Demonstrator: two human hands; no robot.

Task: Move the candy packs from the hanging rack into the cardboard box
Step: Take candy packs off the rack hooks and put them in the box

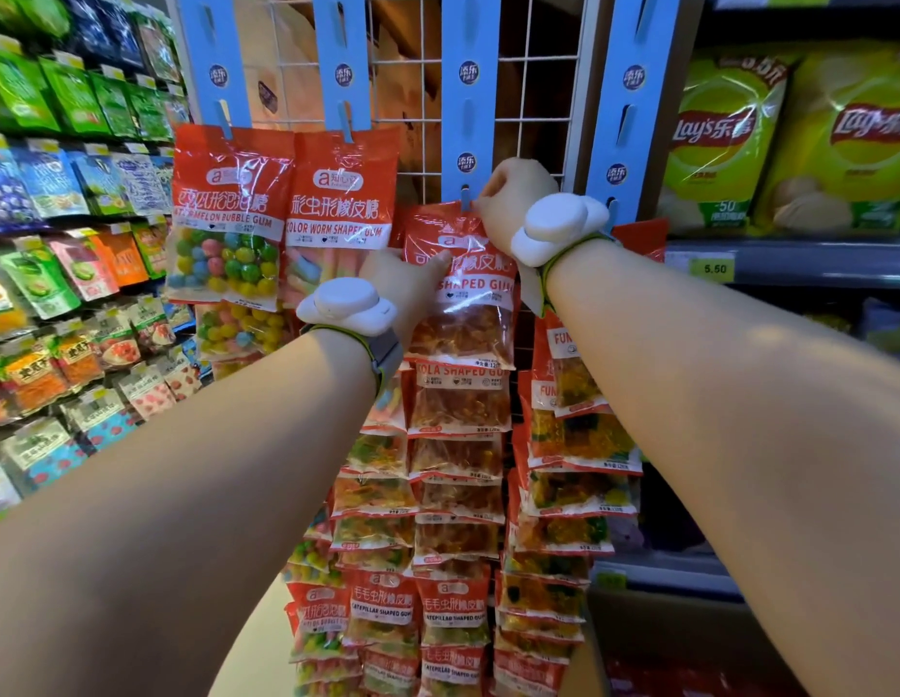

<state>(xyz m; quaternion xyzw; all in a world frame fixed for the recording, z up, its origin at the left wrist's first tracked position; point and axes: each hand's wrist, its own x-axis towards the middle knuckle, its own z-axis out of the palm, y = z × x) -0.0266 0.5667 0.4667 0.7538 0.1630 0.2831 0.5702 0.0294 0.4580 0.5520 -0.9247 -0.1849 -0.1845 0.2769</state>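
— What's nearest?

— Two bare forearms, each with a white puffy wrist device on a green strap. The left hand (405,281) grips the left edge of a red-topped clear plastic pack of brown cola-shaped gummies (460,289), thumb across its front.

— And the other?

— The right hand (513,198) is curled, pinching that pack's top edge at the clip of a blue plastic hanging strip (469,93).

— Where does the pack sit?

— Topmost in its column on the white wire grid rack (412,83), between the colour-worm pack (339,213) and another strip.

— Behind?

— Green Lay's crisp bags (714,143), far right.
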